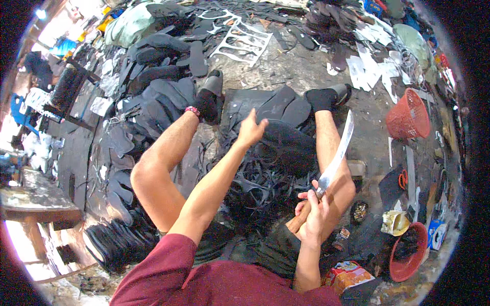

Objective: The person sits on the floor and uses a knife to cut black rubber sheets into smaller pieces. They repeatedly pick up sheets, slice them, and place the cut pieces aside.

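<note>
My right hand is wrapped round the wooden handle of a knife, whose long curved blade points up and away past my right knee. My left hand reaches out between my shins, thumb and forefinger apart, and I see nothing in it. Just beyond and right of it, black sole-shaped pieces lie side by side on a dark board. A larger black sheet sits nearer to me, over a heap of black offcuts between my legs.
Stacks of black sole shapes spread along my left. A red basket tips over on the right, with orange-handled scissors below it. Another red basket stands lower right. White cut-out sheets and scraps lie farther off.
</note>
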Demonstrator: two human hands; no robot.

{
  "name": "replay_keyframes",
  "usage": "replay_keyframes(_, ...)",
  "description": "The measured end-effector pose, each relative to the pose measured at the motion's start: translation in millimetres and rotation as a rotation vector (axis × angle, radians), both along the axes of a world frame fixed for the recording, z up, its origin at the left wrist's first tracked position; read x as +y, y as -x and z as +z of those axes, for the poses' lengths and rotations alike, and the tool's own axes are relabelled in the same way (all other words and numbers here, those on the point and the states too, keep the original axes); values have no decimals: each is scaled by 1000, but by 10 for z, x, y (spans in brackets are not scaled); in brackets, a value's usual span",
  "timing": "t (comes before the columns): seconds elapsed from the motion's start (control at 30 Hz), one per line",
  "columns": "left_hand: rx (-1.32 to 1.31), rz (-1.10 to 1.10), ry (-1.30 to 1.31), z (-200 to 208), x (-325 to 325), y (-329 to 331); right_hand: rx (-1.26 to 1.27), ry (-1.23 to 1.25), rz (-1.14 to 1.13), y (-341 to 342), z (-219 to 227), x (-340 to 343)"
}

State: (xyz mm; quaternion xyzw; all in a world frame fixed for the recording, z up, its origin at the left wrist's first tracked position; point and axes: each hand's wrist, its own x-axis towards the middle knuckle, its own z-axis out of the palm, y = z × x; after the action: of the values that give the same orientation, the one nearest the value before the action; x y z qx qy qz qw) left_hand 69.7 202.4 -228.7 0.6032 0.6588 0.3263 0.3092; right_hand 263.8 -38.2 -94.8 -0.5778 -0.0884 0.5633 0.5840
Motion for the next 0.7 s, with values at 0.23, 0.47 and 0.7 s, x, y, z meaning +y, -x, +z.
replay_keyframes(0.23,-18,-354,-145,1097,-1130,-437,-92,22,-79,-182,41,-77)
replay_keyframes(0.47,122,-578,-429,1376,-2678,-51,-170,-130,-51,-175,84,-16)
replay_keyframes(0.7,-11,-506,-322,958,-2468,78,-220,-97,113,-305,179,-48)
